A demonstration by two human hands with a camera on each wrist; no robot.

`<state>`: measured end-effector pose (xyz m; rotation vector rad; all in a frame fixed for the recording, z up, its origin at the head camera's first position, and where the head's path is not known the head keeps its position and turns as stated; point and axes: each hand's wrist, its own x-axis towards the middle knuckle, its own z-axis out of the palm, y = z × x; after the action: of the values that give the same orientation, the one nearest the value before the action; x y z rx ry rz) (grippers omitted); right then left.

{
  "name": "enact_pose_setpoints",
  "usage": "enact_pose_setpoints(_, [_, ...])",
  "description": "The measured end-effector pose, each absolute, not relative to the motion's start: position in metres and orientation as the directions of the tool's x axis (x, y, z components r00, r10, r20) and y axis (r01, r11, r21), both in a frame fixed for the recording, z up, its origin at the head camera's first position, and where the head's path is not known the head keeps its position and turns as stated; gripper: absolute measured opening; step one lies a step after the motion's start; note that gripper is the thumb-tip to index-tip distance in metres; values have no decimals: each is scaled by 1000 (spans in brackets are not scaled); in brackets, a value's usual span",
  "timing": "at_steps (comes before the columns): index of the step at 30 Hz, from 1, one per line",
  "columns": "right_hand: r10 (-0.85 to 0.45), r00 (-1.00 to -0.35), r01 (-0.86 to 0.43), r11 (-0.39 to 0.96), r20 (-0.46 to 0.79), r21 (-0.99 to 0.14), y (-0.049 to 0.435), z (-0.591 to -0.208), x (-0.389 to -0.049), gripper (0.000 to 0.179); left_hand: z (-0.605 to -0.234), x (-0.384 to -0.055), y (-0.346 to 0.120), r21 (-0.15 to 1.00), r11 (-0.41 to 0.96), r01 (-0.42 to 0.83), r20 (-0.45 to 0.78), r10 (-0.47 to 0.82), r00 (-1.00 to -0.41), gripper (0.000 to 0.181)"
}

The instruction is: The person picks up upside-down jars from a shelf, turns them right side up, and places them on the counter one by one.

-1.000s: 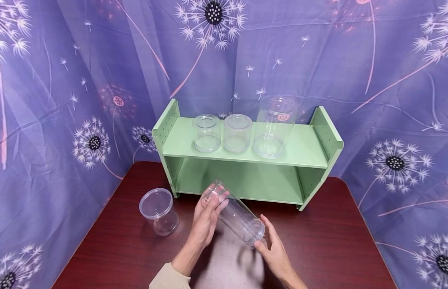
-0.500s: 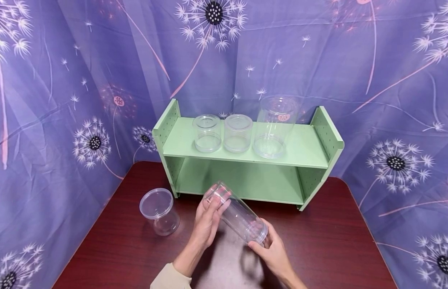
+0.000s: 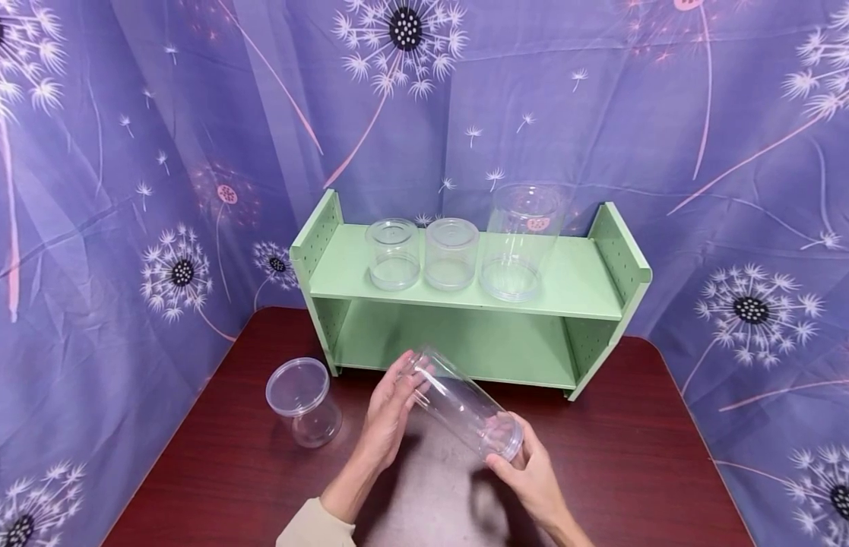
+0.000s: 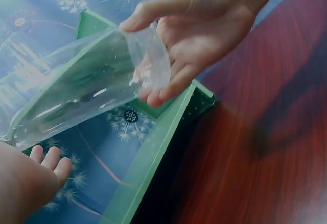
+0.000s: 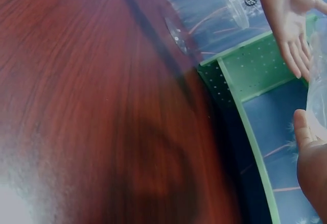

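A tall clear cylindrical jar (image 3: 465, 406) is held tilted above the table, its lower end toward the right. My right hand (image 3: 533, 480) grips that lower end, thumb on the near side and fingers around the far side. At the raised end, my left hand (image 3: 386, 414) is beside the jar with its fingers straight and relaxed. The left wrist view shows the left fingers (image 4: 51, 158) extended just under the jar's end, while the right thumb and fingers clasp the other end.
A green two-tier shelf (image 3: 581, 266) stands at the back of the dark red table (image 3: 616, 433). On its upper tier are two short clear jars (image 3: 393, 258) and a large clear jar (image 3: 516, 258). Another clear jar (image 3: 316, 425) stands on the table at left. A purple curtain (image 3: 636, 114) hangs behind.
The tall jar has shifted to the right. My right hand has gone from touching its lower end to gripping it, and my left fingers have loosened from the upper end.
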<state>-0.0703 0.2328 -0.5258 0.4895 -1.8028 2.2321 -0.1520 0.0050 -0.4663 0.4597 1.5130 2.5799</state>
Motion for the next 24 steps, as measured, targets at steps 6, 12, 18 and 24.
enact_pose_setpoints(6, [-36,-912,-388,-241,408,-889,247,-519,-69,55,-456,-158,-9,902,-417,114,227,232,-946,61])
enact_pose_setpoints(12, [9,-896,-430,-268,444,-862,266,-513,-68,59,-439,-166,-27,930,-318,186,253,186,-949,59])
enact_pose_setpoints(18, [30,-871,-482,-246,491,-841,287,-507,-66,64,-417,-174,-50,946,-213,245,278,144,-950,60])
enact_pose_setpoints(24, [47,-854,-516,-208,519,-831,305,-502,-64,62,-395,-186,-75,933,-188,308,332,113,-937,59])
